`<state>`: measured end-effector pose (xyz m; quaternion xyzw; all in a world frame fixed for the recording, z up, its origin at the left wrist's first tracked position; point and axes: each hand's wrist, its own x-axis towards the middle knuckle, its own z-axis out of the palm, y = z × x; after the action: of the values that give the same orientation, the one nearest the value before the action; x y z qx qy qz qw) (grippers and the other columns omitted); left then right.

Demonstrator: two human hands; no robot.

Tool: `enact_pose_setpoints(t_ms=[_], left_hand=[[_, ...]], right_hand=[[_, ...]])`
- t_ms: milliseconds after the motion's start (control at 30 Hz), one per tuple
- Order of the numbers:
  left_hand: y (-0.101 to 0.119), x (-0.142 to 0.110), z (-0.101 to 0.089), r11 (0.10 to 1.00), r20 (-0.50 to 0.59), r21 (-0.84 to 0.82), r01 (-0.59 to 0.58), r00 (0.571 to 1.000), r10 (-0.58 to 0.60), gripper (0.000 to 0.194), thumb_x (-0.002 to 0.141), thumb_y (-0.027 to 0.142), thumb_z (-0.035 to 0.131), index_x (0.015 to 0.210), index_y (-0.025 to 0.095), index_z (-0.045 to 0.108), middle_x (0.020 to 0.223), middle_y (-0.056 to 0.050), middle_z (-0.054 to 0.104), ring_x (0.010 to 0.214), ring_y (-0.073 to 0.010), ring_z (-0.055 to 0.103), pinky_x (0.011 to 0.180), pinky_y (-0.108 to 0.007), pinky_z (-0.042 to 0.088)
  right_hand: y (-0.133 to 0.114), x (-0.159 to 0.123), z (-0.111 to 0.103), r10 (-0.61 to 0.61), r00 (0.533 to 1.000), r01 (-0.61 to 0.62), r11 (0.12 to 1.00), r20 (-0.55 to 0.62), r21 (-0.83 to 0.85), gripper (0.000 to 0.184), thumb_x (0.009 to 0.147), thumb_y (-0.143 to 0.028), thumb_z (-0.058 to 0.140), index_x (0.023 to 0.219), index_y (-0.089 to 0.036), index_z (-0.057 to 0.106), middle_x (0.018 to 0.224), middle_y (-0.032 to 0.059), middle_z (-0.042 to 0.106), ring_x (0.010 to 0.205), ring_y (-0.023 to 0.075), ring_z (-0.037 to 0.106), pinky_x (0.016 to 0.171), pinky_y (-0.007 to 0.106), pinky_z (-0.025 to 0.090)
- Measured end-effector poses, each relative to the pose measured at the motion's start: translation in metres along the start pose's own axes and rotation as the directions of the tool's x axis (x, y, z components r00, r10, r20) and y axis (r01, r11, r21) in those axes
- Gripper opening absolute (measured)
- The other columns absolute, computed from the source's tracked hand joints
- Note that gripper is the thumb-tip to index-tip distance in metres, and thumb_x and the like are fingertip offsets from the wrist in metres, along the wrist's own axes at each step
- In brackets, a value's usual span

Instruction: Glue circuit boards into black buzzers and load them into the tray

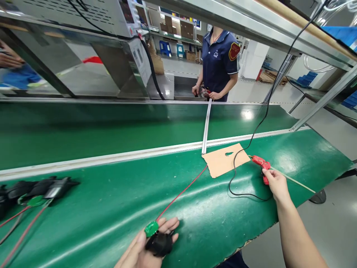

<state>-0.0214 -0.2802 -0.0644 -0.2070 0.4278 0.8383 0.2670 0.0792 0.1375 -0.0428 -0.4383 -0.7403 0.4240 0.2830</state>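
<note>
My left hand [150,245] lies palm up near the front edge of the green bench [117,208], cradling a black part [159,243] with a small green board [151,228] on it. A red wire [181,192] runs from that board toward a brown cardboard piece [223,160]. My right hand [276,182] is wrapped round the handle of a red glue gun [262,165] at the right, its nozzle resting by the cardboard. A thin glue stick [295,181] juts out behind the gun, and its black cord [240,186] loops across the bench.
Several black parts [41,188] with green boards and red wires lie at the left. A green conveyor belt [111,126] runs behind a metal rail [111,158]. A person in a dark blue shirt [219,59] stands across the line. A metal machine [111,56] sits at back left.
</note>
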Motion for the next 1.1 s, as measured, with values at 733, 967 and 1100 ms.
enact_pose_setpoints(t_ms=[733, 967, 1100], left_hand=[[-0.018, -0.04, 0.046, 0.997, 0.175, 0.037, -0.066, 0.983, 0.059, 0.035, 0.087, 0.049, 0.071, 0.1, 0.015, 0.073, 0.1, -0.011, 0.075, 0.099, -0.0266, 0.067, 0.078, -0.035, 0.055], [-0.018, -0.042, 0.047, 0.992, 0.178, 0.056, -0.117, 0.978, 0.105, 0.038, 0.09, 0.051, 0.068, 0.106, 0.017, 0.074, 0.105, -0.009, 0.074, 0.1, -0.0243, 0.064, 0.077, -0.032, 0.055], [-0.02, -0.043, 0.048, 0.995, 0.178, 0.03, -0.096, 0.98, 0.089, 0.04, 0.088, 0.051, 0.07, 0.107, 0.017, 0.073, 0.108, -0.011, 0.074, 0.104, -0.0265, 0.064, 0.079, -0.034, 0.055]], right_hand=[[-0.081, -0.133, 0.026, -0.192, 0.353, -0.032, 0.976, 0.916, 0.217, 0.028, 0.097, -0.043, 0.063, 0.115, -0.022, 0.068, 0.106, 0.0081, 0.072, 0.083, 0.0163, 0.063, 0.074, 0.028, 0.053], [-0.087, -0.139, 0.034, -0.245, 0.282, 0.17, 0.964, 0.928, 0.203, 0.03, 0.102, -0.039, 0.055, 0.125, -0.023, 0.064, 0.118, 0.0087, 0.069, 0.112, 0.0222, 0.063, 0.102, 0.035, 0.049], [-0.087, -0.14, 0.036, -0.272, 0.279, 0.296, 0.937, 0.921, 0.188, 0.031, 0.103, -0.04, 0.052, 0.126, -0.022, 0.064, 0.119, 0.0096, 0.068, 0.108, 0.0225, 0.063, 0.101, 0.037, 0.05]])
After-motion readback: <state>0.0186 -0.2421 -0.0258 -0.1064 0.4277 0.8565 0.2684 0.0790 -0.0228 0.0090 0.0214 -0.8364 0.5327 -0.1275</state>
